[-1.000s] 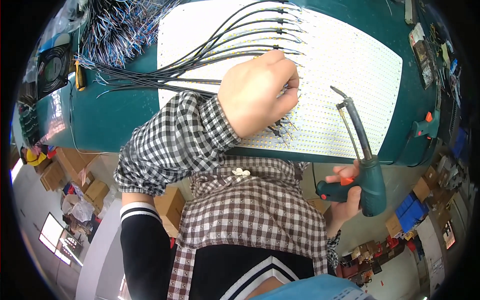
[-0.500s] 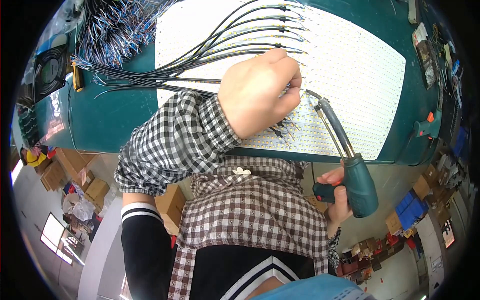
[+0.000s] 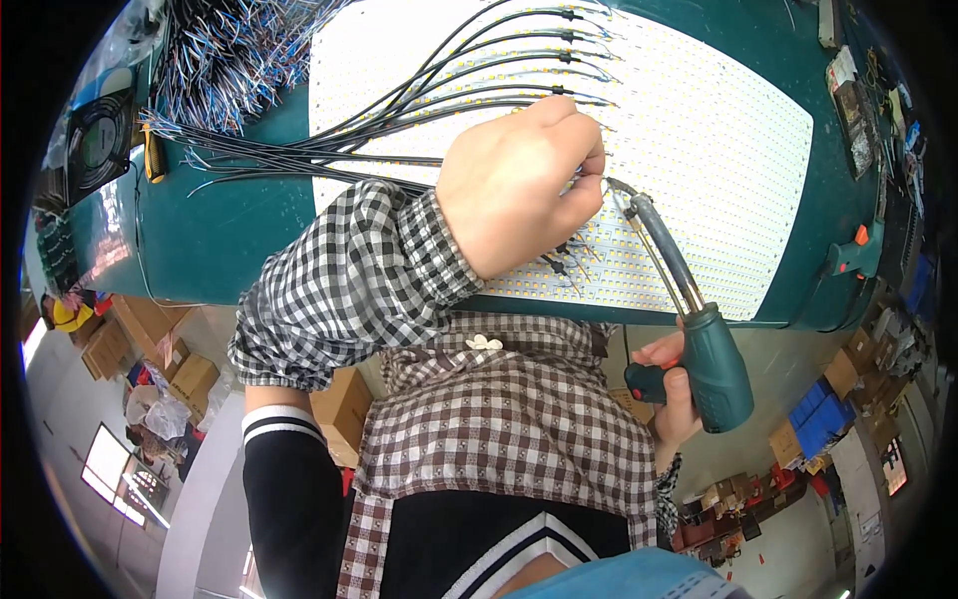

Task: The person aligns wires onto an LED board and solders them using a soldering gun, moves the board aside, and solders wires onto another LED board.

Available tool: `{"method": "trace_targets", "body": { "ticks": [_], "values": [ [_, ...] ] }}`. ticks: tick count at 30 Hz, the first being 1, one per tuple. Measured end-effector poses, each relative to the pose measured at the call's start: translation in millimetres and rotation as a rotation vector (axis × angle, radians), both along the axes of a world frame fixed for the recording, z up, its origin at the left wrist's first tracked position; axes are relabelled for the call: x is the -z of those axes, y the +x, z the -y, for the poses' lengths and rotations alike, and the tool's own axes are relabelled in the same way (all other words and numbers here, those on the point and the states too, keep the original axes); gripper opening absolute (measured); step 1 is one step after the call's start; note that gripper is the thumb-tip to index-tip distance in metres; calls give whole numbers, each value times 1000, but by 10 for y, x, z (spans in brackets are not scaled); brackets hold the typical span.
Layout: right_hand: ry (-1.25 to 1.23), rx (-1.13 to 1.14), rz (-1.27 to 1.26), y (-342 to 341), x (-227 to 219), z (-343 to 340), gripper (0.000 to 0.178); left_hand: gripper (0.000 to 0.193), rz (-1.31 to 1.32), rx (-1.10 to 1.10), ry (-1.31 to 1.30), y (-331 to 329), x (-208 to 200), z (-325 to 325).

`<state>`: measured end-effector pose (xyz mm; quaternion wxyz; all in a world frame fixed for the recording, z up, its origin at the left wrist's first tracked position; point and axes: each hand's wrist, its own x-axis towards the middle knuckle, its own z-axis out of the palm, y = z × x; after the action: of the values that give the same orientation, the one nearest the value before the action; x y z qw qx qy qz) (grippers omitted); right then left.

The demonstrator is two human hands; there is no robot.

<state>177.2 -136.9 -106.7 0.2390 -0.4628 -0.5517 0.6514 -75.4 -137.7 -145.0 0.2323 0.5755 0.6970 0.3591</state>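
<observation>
My left hand [image 3: 519, 185] is closed in a pinch over the white LED board [image 3: 718, 150], on a thin wire end mostly hidden by the fingers. Black cables [image 3: 399, 105] with stripped wire ends run in from the left across the board and pass beneath this hand. My right hand [image 3: 681, 409] is wrapped round the handle of a green soldering gun [image 3: 720, 374], below the board's near edge. The gun's long tube slants up and left. Its dark tip is at the board, right beside my left fingertips.
A heap of cables with blue, white and brown ends [image 3: 239, 60] lies far left. Near it are a black fan [image 3: 100, 145] and a yellow-handled tool [image 3: 153, 160]. Another green soldering gun [image 3: 856, 252] rests at the right of the green table [image 3: 249, 235]. Cardboard boxes [image 3: 195, 384] stand on the floor.
The soldering gun's tip has shifted slightly left, closer to my left fingertips. The board and cable ends have slid a touch to the right. Both hands keep their hold.
</observation>
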Motion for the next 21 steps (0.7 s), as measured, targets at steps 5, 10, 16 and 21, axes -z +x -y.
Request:
{"method": "trace_targets", "body": {
  "ticks": [5, 10, 16, 21],
  "values": [
    [0, 59, -83, -20, -26, -14, 43, 10, 3, 2, -10, 0, -6, -5],
    [-26, 116, -98, -26, -56, -31, 32, 10, -3, 1, -22, 0, -16, 4],
    [48, 15, -52, 37, -25, -62, 56, 13, -43, 34, -76, -6, -82, -12],
    [53, 47, -127, 80, -2, -88, 57, 25, -241, 17, 140, -56, -352, 214]
  ]
}}
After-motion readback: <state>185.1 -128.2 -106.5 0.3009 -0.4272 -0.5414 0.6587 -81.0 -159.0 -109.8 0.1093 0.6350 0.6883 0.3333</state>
